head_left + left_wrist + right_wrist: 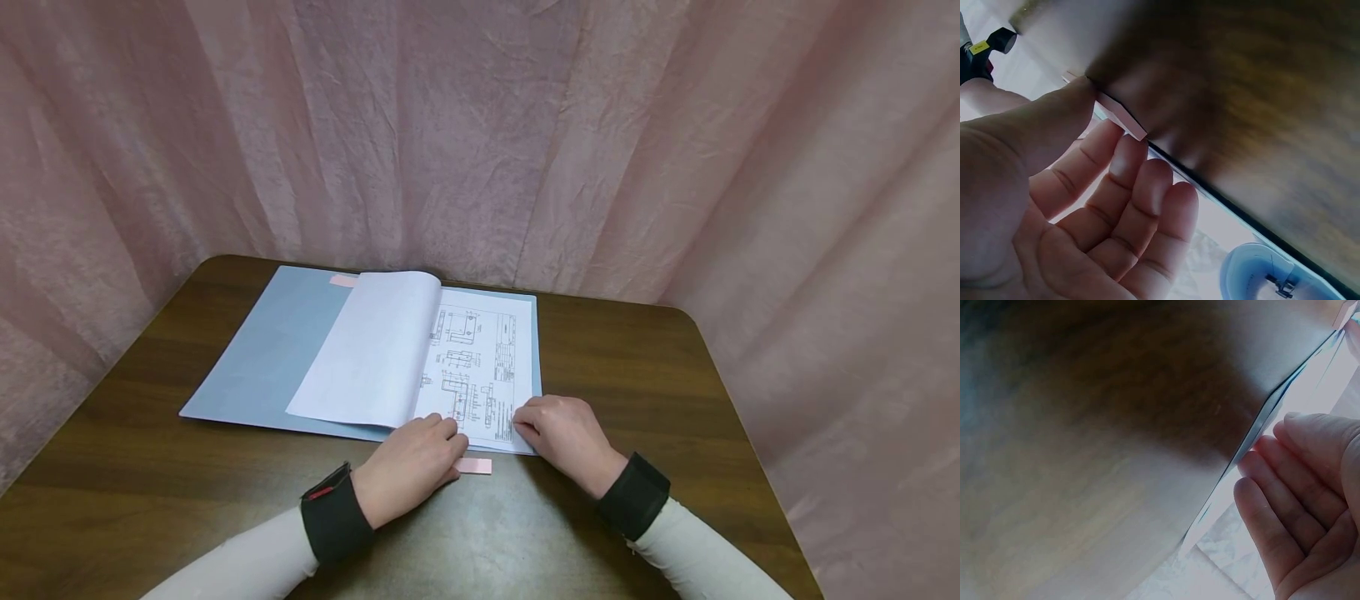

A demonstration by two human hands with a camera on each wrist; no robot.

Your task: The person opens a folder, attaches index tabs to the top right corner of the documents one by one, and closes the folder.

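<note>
A light blue folder [255,354] lies spread out. A white sheet [360,350] is turned over to the left, uncovering a page of technical drawings [498,367]. My left hand [412,467] is at the folder's near edge, its thumb and fingertips pinching a pink strip [476,466]. In the left wrist view the thumb lies over this pink strip [1122,117], with the curled fingers beyond it. My right hand [566,433] rests at the page's near right corner. In the right wrist view its loosely bent fingers [1288,506] touch the paper and folder edge.
The folder lies on a dark brown wooden table [637,358] with rounded far corners. Pink curtains [480,142] hang behind and beside it. A second pink strip [343,281] shows near the top of the left cover, beside the turned sheet.
</note>
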